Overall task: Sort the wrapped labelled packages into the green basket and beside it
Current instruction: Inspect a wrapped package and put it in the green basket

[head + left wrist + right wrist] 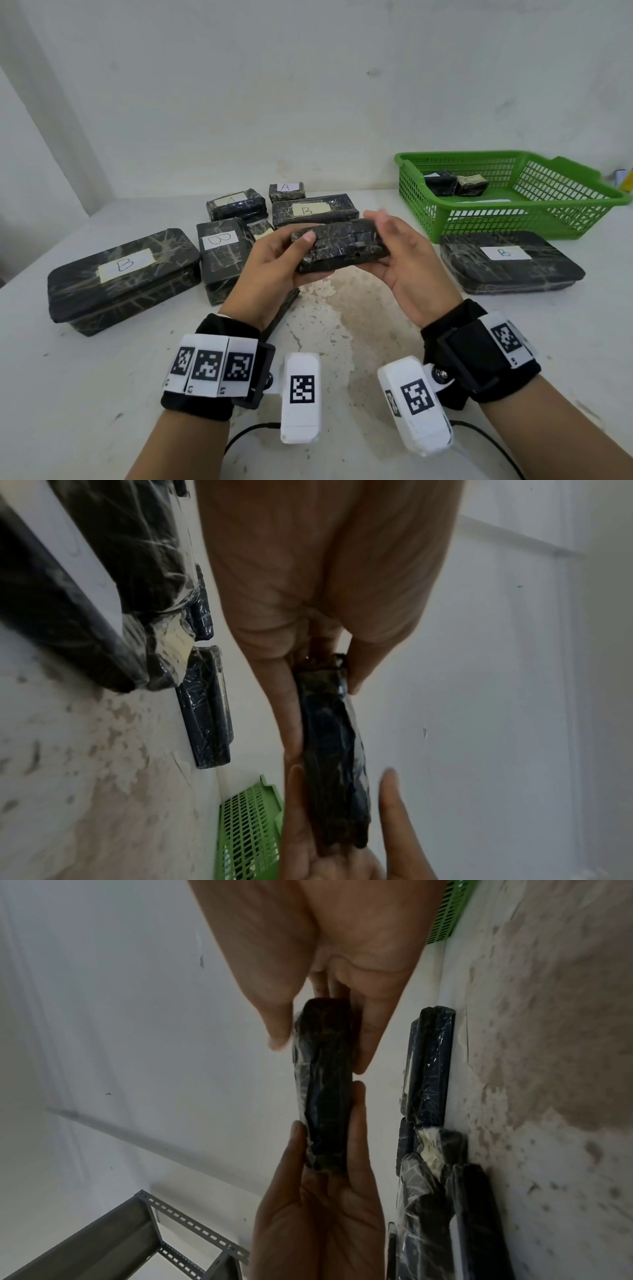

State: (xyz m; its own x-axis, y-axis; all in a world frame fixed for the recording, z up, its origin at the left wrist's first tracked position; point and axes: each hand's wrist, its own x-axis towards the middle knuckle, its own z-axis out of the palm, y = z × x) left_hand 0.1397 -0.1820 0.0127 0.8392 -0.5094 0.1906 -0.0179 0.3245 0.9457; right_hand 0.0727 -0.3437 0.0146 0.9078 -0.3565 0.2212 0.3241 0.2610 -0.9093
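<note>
One wrapped package (340,250), no label showing, held over table (342,342) w/ left hand (274,263) & right hand (407,260) pinching its ends: looks stiff, light, film prob. slippery, so keep your end-grip, thumbs on top.

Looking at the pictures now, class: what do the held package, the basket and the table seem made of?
Held package: dark body under glossy clear film, going by creases and glints.
Green basket: moulded plastic lattice.
Table: hard white surface, matt and stained; material unclear.
</note>
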